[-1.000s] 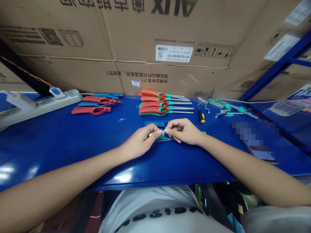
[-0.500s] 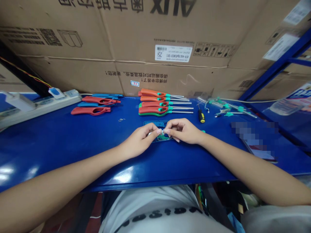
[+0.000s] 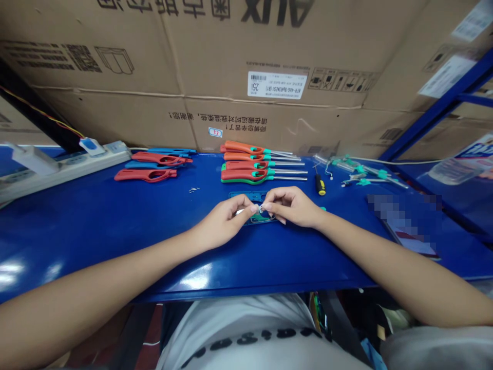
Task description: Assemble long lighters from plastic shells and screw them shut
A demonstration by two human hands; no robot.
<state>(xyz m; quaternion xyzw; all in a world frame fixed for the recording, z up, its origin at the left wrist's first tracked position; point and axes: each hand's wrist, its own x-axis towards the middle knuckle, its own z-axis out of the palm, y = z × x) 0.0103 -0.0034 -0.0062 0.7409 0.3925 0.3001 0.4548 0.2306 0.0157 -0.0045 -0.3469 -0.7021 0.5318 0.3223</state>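
Thumb and fingers of my left hand [image 3: 225, 221] are pinched on a small whitish part [image 3: 260, 209] with thin wire at it. From the other side my right hand [image 3: 291, 206] pinches in the same spot, its fingertips almost touching the left ones. Fingers hide most of this part, so its kind is unclear. Right under the hands lies a blue lighter shell half [image 3: 252, 196], with a green piece [image 3: 260, 218] and a loose thin wire just in front of it.
Several assembled lighters [image 3: 246, 165] with metal tubes lie behind the hands. Red and blue shell halves [image 3: 146, 175] are at left beside a power strip [image 3: 77, 164]. A yellow-black screwdriver [image 3: 320, 185], nozzle parts [image 3: 362, 170] and small pins [image 3: 194, 189] are around. A cardboard box [image 3: 215, 61] stands behind.
Both hands keep their pinch at nearly the same place, with only slight finger movement. The whole view has shifted a little; nothing else on the table has moved.
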